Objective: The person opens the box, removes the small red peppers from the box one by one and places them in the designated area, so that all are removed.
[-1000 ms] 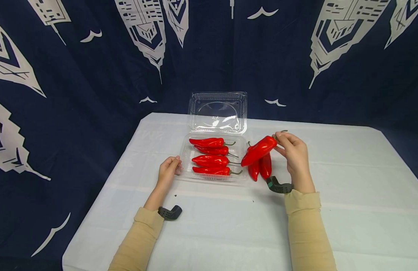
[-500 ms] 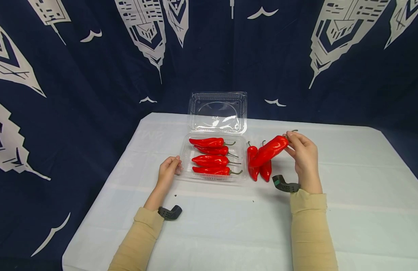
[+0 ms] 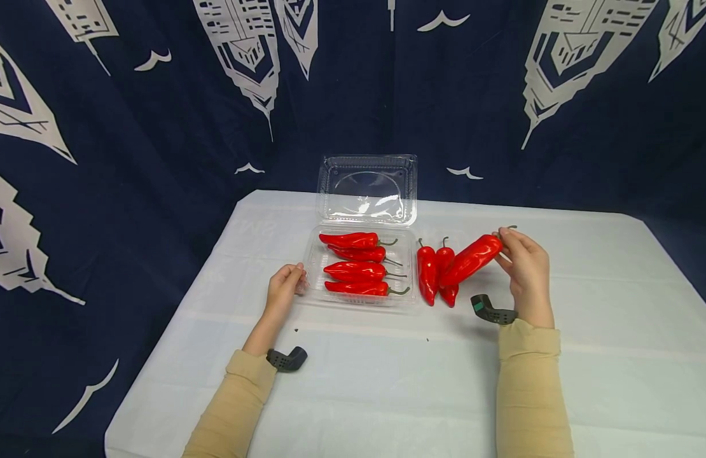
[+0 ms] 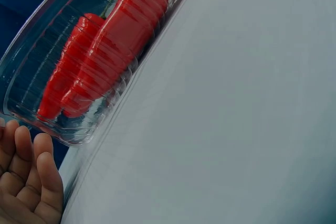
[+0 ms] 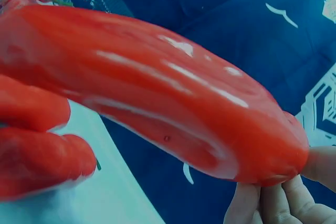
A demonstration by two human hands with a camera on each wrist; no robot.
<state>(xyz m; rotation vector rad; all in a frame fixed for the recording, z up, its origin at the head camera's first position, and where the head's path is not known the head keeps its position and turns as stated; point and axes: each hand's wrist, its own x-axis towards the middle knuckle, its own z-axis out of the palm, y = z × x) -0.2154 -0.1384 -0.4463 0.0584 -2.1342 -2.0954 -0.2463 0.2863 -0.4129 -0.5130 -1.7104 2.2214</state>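
Note:
A clear plastic box (image 3: 413, 253), its lid (image 3: 367, 191) raised at the back, holds several red peppers (image 3: 355, 272) lying side by side. At the box's left edge, the left hand (image 3: 281, 291) pinches the rim; the left wrist view shows its fingers (image 4: 48, 174) curled beside the box corner. The right hand (image 3: 529, 273) pinches a red pepper (image 3: 472, 259) by its stem end, tilted with the tip down to the left. Below and left of that pepper, two more peppers (image 3: 427, 275) lie on the table right of the box. In the right wrist view the held pepper (image 5: 157, 87) hides much behind it.
A white cloth covers the table (image 3: 376, 388). Small dark specks lie in front of the box. Behind the table hangs a dark blue curtain (image 3: 473, 83) with white prints. Each wrist wears a black device (image 3: 287, 360).
The right hand has moved to the right with its pepper, away from the box, uncovering more of the two peppers on the table. The left hand and the box stay put.

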